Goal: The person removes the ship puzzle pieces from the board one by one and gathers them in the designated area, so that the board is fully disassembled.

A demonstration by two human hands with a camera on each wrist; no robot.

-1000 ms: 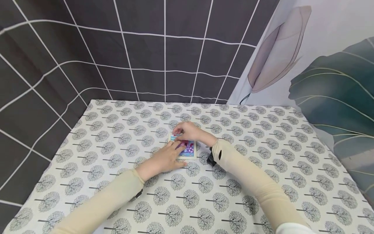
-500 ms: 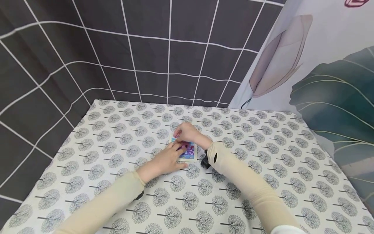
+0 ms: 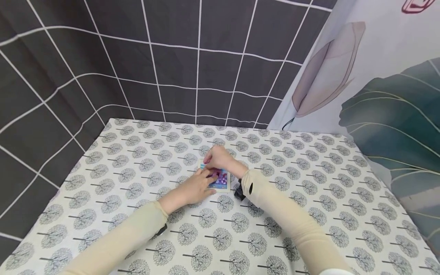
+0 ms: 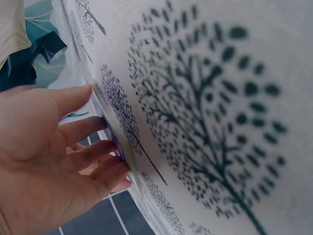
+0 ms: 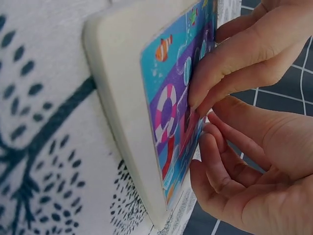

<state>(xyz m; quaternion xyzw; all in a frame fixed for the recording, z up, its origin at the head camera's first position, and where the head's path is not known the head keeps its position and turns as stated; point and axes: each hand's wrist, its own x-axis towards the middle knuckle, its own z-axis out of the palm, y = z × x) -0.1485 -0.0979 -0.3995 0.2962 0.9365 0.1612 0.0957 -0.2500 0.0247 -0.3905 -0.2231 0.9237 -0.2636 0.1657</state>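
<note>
A small flat board point(image 3: 224, 187) with a pale border and a colourful sea picture lies on the patterned cloth. In the right wrist view its picture panel point(image 5: 166, 115) shows a clownfish and a striped swim ring. My left hand point(image 3: 195, 188) presses its fingertips on the picture, with the thumb spread toward the near edge. Over the far part of the board, my right hand point(image 3: 220, 157) bends its fingers down, and thumb and fingertips meet at the picture beside the left fingers. Whether they pinch a small piece is hidden.
A white cloth point(image 3: 275, 229) printed with grey trees covers the table. Behind it hangs a dark curtain point(image 3: 172, 65) with white grid lines. A leaf-print drape point(image 3: 388, 110) hangs at the right. Black camera mounts point(image 3: 239, 191) sit at the wrists.
The head view has tilted slightly. Both hands stay at the board, with the right wrist shifted a little left and nearer. The board keeps its place on the cloth.
</note>
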